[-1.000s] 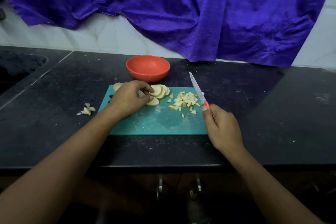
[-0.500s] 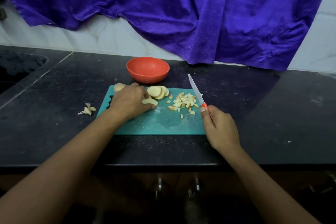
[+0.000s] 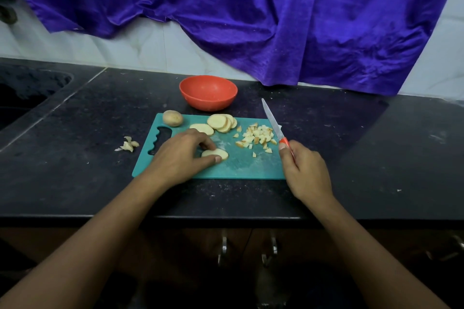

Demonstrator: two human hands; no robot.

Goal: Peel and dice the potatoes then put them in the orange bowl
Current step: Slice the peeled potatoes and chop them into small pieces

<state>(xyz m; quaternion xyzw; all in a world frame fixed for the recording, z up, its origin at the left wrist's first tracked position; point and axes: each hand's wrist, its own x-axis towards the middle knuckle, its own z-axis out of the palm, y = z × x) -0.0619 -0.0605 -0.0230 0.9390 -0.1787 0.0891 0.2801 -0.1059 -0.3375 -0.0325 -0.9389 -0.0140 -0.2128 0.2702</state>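
Orange bowl (image 3: 208, 101), potato dice (image 3: 254, 135) on teal board (image 3: 241, 168)

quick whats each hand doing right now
Left hand: pinching a potato slice on the cutting board.
Right hand: gripping the knife by its handle.

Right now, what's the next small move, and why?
Probably bring the knife across to the potato slice held flat by the left hand: it is uncut, and the right hand holds the knife beside the diced pieces.
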